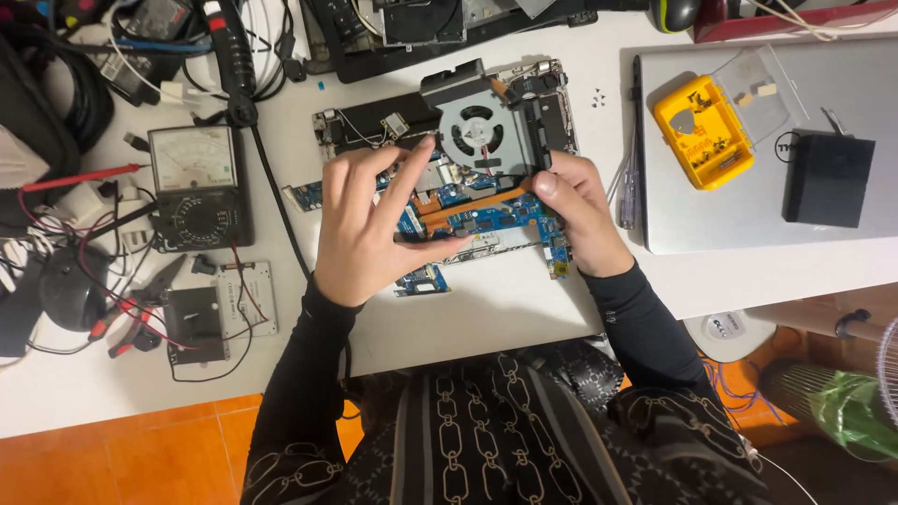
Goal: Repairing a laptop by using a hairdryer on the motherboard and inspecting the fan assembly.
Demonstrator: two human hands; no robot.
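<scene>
Two bare hands are working over a blue laptop motherboard (486,217) that is lying on the white table (505,299), just in front of the person. Sitting on the board's upper half is a grey cooling fan (479,131), with a copper heat pipe (472,198) running below it across the board. The left hand (369,224) is hovering over the board's left part with fingers spread and mostly straightened, the forefinger stretching up toward the fan's lower left edge; it is gripping nothing that can be seen. The right hand (575,215) is curling at the board's right edge, thumb and fingertips seeming to pinch the edge near the end of the heat pipe, though the exact contact is hidden by the fingers. Left of the board, an analogue multimeter (198,187) is resting on the table, well apart from the hands. To the right, a yellow parts box (702,133) and a black box (827,178) are sitting on a closed silver laptop (748,215), with a screwdriver (629,192) lying just beside its left edge
</scene>
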